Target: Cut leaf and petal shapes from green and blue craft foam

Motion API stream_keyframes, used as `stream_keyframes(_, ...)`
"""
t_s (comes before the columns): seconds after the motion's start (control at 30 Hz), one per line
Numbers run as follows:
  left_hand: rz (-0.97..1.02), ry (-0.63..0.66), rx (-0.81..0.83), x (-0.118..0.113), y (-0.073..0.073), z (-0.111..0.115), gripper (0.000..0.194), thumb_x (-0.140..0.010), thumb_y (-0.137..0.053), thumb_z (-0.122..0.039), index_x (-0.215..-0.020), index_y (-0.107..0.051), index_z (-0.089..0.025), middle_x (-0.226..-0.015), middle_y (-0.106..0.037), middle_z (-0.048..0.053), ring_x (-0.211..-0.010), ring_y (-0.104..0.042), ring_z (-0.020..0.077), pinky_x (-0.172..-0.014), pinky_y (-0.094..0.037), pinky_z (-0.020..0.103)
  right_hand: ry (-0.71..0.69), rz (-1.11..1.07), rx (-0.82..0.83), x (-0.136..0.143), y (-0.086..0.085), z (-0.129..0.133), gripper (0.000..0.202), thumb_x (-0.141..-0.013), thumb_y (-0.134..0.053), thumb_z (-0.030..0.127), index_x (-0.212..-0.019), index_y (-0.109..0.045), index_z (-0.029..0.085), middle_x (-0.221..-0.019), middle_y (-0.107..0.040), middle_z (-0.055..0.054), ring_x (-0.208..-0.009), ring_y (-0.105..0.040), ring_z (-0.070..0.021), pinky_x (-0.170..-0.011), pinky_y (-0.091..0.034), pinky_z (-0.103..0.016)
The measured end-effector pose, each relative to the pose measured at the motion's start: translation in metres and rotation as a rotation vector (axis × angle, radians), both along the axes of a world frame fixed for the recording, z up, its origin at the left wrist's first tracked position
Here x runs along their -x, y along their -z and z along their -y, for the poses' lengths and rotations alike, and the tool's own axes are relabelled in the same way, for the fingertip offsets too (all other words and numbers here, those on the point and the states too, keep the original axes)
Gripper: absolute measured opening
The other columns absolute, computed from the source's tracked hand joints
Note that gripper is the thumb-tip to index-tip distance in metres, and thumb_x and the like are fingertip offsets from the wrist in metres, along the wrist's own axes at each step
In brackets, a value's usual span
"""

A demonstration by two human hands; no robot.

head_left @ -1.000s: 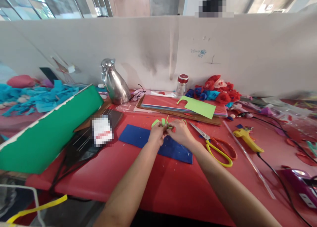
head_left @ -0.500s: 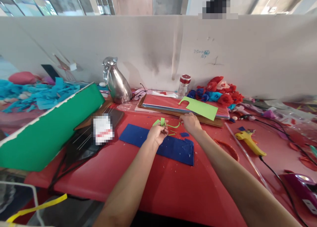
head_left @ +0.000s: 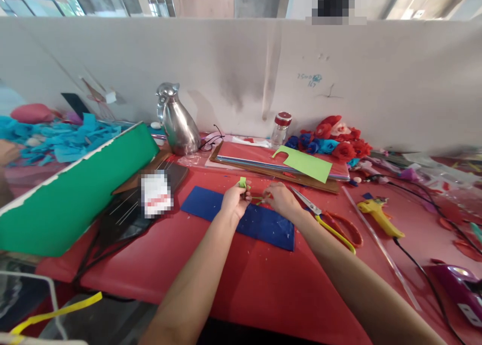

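Note:
My left hand (head_left: pixel 235 202) is closed over the blue foam sheet (head_left: pixel 203 203), pinching a small light-green paper piece (head_left: pixel 243 182) whose folded end stands up above the fingers. To its right, my right hand (head_left: pixel 281 200) has its fingers drawn together around the end of a thin green paper strip (head_left: pixel 259 199), partly hidden by the fingers. Just beyond that hand, scissors (head_left: pixel 314 208) with red and yellow handles lie on the red table. A light-green paper sheet (head_left: pixel 307 164) with a rounded cut-out rests on a stack of coloured sheets (head_left: pixel 241 155).
At the back stand a steel jug (head_left: pixel 178 124) and a red-lidded glass jar (head_left: pixel 281 130), near paper flowers (head_left: pixel 341 140). A yellow glue gun (head_left: pixel 382 218) lies right. On the left are a green board (head_left: pixel 83 194), blue scraps (head_left: pixel 64 139) and another person's hand (head_left: pixel 7 152).
My right hand has moved left and down, closer to my left hand, uncovering the scissors. The curved green strip between the hands shows less. A person's hand has appeared at the far left.

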State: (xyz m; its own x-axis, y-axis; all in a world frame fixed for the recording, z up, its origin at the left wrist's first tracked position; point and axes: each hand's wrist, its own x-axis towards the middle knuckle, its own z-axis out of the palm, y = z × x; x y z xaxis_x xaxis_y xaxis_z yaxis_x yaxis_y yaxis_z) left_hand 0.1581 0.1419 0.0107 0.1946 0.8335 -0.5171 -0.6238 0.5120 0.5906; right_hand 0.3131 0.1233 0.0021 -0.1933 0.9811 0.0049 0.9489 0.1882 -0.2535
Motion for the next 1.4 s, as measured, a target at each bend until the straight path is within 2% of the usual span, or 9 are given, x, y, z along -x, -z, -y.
stream_keyframes(0.13, -0.015, 0.006, 0.0, -0.001, 0.001, -0.001, 0.024, -0.063, -0.043, 0.006, -0.067, -0.059, -0.011, -0.054, -0.049, -0.001, -0.042, -0.04, 0.0048, -0.041, -0.03, 0.014, 0.023, -0.022, -0.019, 0.005, 0.006, 0.002, 0.012, -0.083, -0.061, 0.014, -0.078, -0.072, 0.017, -0.087, -0.072, -0.009, -0.089, -0.063, -0.0205, -0.086, -0.041, -0.029)
stream_keyframes(0.27, -0.029, 0.015, -0.005, -0.002, 0.002, -0.001, 0.022, -0.065, -0.043, 0.005, -0.066, -0.058, -0.012, -0.052, -0.049, -0.001, -0.041, -0.039, 0.0046, -0.04, -0.029, 0.015, 0.127, -0.069, -0.052, -0.007, 0.006, -0.001, 0.015, -0.082, -0.055, 0.008, -0.08, -0.068, 0.014, -0.076, -0.071, -0.01, -0.079, -0.063, -0.0212, -0.072, -0.042, -0.028)
stream_keyframes(0.47, -0.048, 0.067, -0.03, -0.01, 0.005, 0.004, 0.017, -0.072, -0.052, 0.003, -0.069, -0.061, -0.012, -0.052, -0.048, -0.003, -0.043, -0.041, 0.0042, -0.043, -0.032, 0.014, 0.226, -0.255, -0.087, -0.011, -0.002, -0.004, 0.02, -0.089, -0.047, 0.022, -0.087, -0.066, 0.016, -0.078, -0.072, -0.005, -0.069, -0.063, -0.0165, -0.06, -0.044, -0.023)
stream_keyframes(0.67, -0.09, 0.12, -0.101, -0.016, 0.008, 0.011, 0.018, -0.072, -0.068, -0.003, -0.064, -0.055, -0.014, -0.053, -0.048, -0.004, -0.045, -0.042, 0.0042, -0.044, -0.032, 0.015, 0.139, -0.353, -0.047, 0.009, -0.005, 0.01, 0.023, -0.087, -0.052, 0.024, -0.094, -0.074, 0.021, -0.087, -0.077, -0.001, -0.078, -0.068, -0.0166, -0.068, -0.048, -0.024)
stream_keyframes(0.8, -0.1, 0.088, -0.114, -0.014, 0.009, 0.008, 0.025, -0.074, -0.067, -0.004, -0.061, -0.049, -0.015, -0.052, -0.044, -0.006, -0.045, -0.04, 0.003, -0.044, -0.029, 0.014, 0.131, -0.276, -0.025, -0.022, -0.011, 0.013, 0.029, -0.083, -0.06, 0.021, -0.109, -0.072, 0.022, -0.103, -0.076, -0.004, -0.089, -0.068, -0.0191, -0.08, -0.048, -0.028)
stream_keyframes(0.93, -0.086, 0.058, -0.112, -0.014, 0.008, 0.005, 0.022, -0.072, -0.066, -0.002, -0.064, -0.05, -0.014, -0.057, -0.046, -0.005, -0.046, -0.04, 0.0026, -0.044, -0.029, 0.014, 0.186, -0.113, -0.023, -0.048, -0.008, 0.015, 0.034, -0.069, -0.078, 0.026, -0.102, -0.074, 0.016, -0.104, -0.073, -0.014, -0.103, -0.062, -0.0286, -0.092, -0.041, -0.038)
stream_keyframes(1.07, -0.102, 0.051, -0.1, -0.015, 0.008, 0.005, 0.021, -0.076, -0.06, -0.001, -0.063, -0.05, -0.014, -0.058, -0.048, -0.003, -0.049, -0.044, 0.0043, -0.046, -0.034, 0.015, 0.161, -0.064, -0.015, -0.043, 0.004, 0.018, 0.029, -0.078, -0.071, 0.025, -0.107, -0.072, 0.023, -0.105, -0.072, -0.008, -0.102, -0.061, -0.0228, -0.09, -0.041, -0.032)
stream_keyframes(1.2, -0.131, 0.051, -0.097, -0.015, 0.008, 0.006, 0.024, -0.08, -0.053, 0.001, -0.062, -0.051, -0.013, -0.06, -0.05, -0.001, -0.049, -0.045, 0.0045, -0.047, -0.035, 0.015, 0.174, -0.072, -0.029, -0.032, 0.014, 0.017, 0.011, -0.082, -0.064, 0.018, -0.086, -0.073, 0.021, -0.092, -0.072, -0.006, -0.097, -0.06, -0.0223, -0.086, -0.041, -0.03)
stream_keyframes(1.4, -0.164, 0.102, -0.107, -0.015, 0.009, 0.008, 0.018, -0.079, -0.056, 0.002, -0.068, -0.06, -0.012, -0.057, -0.049, -0.002, -0.046, -0.041, 0.0032, -0.043, -0.03, 0.013, 0.256, -0.15, -0.086, -0.029, 0.017, 0.017, 0.013, -0.081, -0.058, 0.015, -0.071, -0.066, 0.018, -0.081, -0.07, -0.01, -0.088, -0.06, -0.025, -0.082, -0.042, -0.035)
